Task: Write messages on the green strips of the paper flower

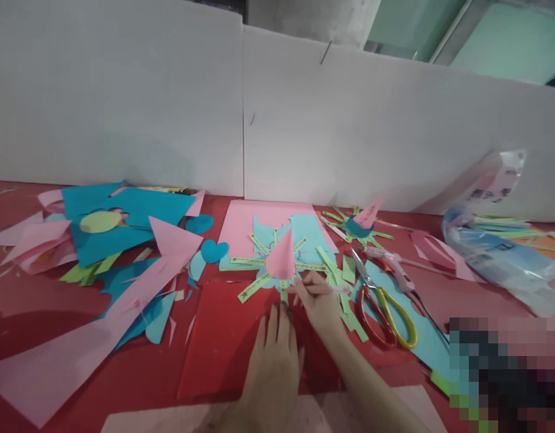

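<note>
A pink paper cone (281, 257) stands on a light blue paper base, with green paper strips (254, 287) fanning out around it. Dark marks run along these strips. My left hand (272, 352) lies flat with fingers stretched forward, its fingertips on the end of the strip nearest me. Just to its right, my right hand (317, 300) pinches a pale pen (335, 290), its tip end at that same strip close to the cone. Both hands rest over a red sheet (218, 337).
Scissors (380, 313) with red and yellow handles and a pink glue gun (397, 267) lie right. A second cone piece (361, 225) stands behind them. Paper scraps (124, 300) and blue hearts (214, 251) cover the left. A plastic bag (507, 246) sits right; white boards (349, 132) rise behind.
</note>
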The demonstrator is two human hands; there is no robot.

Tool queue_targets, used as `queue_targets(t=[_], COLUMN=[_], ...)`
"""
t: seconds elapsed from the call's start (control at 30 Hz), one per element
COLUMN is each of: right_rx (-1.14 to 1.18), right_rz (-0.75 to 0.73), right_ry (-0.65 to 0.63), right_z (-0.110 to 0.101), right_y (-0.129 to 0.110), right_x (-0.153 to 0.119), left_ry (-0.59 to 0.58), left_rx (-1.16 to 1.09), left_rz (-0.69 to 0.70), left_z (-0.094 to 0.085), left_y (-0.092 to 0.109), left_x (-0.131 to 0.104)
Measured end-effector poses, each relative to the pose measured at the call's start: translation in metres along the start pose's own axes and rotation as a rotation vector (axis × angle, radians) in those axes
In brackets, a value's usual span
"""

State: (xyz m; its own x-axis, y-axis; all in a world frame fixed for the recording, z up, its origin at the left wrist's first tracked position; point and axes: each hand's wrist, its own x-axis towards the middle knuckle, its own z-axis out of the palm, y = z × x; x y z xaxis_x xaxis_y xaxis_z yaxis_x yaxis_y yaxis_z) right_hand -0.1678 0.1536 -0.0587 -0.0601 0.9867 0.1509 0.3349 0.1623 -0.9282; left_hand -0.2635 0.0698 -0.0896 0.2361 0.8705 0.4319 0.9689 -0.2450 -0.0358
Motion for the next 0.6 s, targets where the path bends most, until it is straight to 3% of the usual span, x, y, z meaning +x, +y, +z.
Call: queue_targets(t=[0.43,0.6], right_rx=[-0.047,0.006], right_rz=[0.019,-0.048], right_ry=[0.032,0.145], right_z=[0.0010,0.0009], right_y=[0.0017,-0.0017], right_x=[0.0002,-0.0038], left_ry=[-0.012,0.053], left_rx=[0.037,0.075], left_rz=[0.028,0.024], left_z=[0.0027,0.0023], left_y=[-0.0018,0.0002], left_x=[-0.0016,-0.0016])
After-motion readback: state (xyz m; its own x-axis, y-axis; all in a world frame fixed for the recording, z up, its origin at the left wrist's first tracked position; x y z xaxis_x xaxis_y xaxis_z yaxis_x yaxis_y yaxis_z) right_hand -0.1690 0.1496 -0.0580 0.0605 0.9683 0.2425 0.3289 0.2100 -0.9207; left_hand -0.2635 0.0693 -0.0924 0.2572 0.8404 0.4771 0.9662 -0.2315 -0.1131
